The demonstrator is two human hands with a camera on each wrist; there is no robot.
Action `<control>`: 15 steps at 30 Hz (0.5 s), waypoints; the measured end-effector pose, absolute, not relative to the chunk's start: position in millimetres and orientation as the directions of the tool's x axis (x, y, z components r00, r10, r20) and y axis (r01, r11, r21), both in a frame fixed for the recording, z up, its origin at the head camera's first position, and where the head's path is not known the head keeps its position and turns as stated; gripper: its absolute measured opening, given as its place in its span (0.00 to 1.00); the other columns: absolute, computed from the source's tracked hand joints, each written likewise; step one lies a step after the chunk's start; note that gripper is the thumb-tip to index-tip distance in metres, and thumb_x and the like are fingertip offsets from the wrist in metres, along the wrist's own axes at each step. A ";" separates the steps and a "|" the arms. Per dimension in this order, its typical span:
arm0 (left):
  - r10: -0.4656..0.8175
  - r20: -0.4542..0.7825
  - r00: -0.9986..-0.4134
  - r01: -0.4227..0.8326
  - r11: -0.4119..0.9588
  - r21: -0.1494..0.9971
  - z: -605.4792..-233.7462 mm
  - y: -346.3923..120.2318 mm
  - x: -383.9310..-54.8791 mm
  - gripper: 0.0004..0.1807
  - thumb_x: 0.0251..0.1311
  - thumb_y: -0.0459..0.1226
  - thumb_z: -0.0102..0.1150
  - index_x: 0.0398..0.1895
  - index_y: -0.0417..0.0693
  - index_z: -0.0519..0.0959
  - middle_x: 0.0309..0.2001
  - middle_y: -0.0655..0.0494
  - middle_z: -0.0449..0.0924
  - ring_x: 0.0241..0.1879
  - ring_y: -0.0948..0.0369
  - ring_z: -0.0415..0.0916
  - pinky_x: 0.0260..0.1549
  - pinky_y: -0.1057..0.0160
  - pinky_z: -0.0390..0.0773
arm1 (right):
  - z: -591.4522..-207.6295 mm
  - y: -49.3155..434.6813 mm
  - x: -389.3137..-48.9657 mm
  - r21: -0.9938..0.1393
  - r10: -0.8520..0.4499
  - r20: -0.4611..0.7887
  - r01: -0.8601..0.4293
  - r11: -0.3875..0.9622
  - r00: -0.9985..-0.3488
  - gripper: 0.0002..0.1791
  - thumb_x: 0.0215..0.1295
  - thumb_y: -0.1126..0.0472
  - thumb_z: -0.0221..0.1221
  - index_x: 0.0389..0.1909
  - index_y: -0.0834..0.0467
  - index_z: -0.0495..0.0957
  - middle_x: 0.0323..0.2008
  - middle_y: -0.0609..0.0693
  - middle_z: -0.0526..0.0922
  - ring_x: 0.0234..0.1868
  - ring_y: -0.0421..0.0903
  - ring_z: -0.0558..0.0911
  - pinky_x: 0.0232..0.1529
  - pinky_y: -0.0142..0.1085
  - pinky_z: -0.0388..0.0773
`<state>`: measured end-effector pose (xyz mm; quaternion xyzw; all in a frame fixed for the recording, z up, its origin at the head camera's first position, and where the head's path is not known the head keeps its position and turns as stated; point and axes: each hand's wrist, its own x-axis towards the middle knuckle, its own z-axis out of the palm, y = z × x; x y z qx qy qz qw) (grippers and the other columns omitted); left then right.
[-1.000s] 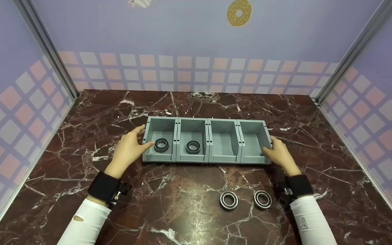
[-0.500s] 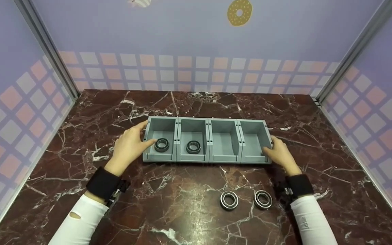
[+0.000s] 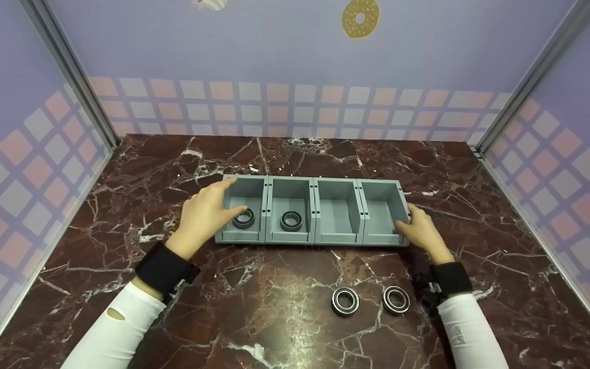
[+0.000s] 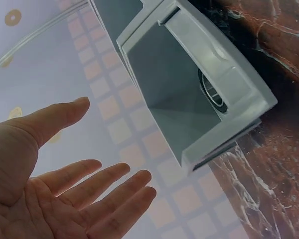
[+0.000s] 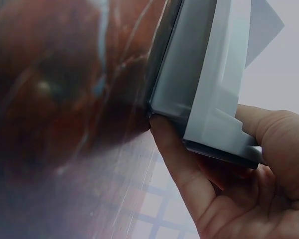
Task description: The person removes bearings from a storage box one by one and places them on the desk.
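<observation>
A row of several joined grey storage bins (image 3: 338, 239) lies across the table. One dark ball bearing (image 3: 244, 226) lies in the leftmost bin, and a second bearing (image 3: 291, 228) in the bin beside it; the two right-hand bins hold nothing. My right hand (image 3: 422, 233) grips the outer wall of the rightmost bin, thumb inside and fingers outside and under it, as the right wrist view shows. Over the left end of the row is my left hand (image 3: 202, 218), fingers spread and holding nothing. The left wrist view has it apart from the leftmost bin (image 4: 224, 64).
Two more bearings, a left one (image 3: 345, 311) and a right one (image 3: 396, 310), lie flat on the dark red marbled table (image 3: 254, 318) in front of the bins. Purple panels (image 3: 295, 56) with pale squares enclose the table at the back and both sides.
My left hand has left the outer side of the leftmost bin and moved up and right over its edge. The right hand, bins and bearings stay in place.
</observation>
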<state>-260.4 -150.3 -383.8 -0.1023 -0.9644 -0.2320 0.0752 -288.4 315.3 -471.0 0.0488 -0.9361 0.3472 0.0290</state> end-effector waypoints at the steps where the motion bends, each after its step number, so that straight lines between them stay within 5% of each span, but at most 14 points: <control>1: 0.169 0.191 -0.967 0.237 0.871 0.430 -382.8 -148.6 -260.5 0.40 0.61 0.47 0.74 0.74 0.44 0.71 0.65 0.41 0.78 0.31 0.46 0.82 0.23 0.49 0.79 | -470.8 315.1 -288.3 -0.646 -0.073 0.089 -0.113 0.755 -0.993 0.25 0.66 0.70 0.58 0.61 0.79 0.70 0.52 0.77 0.80 0.52 0.71 0.82 0.51 0.60 0.78; 10: 0.225 0.198 -0.954 0.287 0.880 0.380 -379.8 -133.0 -260.7 0.39 0.61 0.46 0.74 0.74 0.44 0.72 0.66 0.43 0.78 0.19 0.56 0.72 0.16 0.60 0.65 | -471.2 314.3 -288.3 -0.644 -0.079 0.099 -0.124 0.755 -0.992 0.25 0.66 0.71 0.59 0.61 0.80 0.70 0.51 0.77 0.80 0.51 0.71 0.83 0.50 0.61 0.78; 15: 0.249 0.208 -0.946 0.310 0.882 0.354 -379.5 -125.8 -261.2 0.38 0.62 0.45 0.74 0.73 0.43 0.73 0.66 0.42 0.78 0.28 0.51 0.81 0.17 0.58 0.70 | -472.7 315.9 -288.6 -0.647 -0.081 0.105 -0.130 0.752 -0.991 0.25 0.66 0.71 0.58 0.60 0.80 0.70 0.49 0.77 0.81 0.50 0.71 0.83 0.50 0.60 0.79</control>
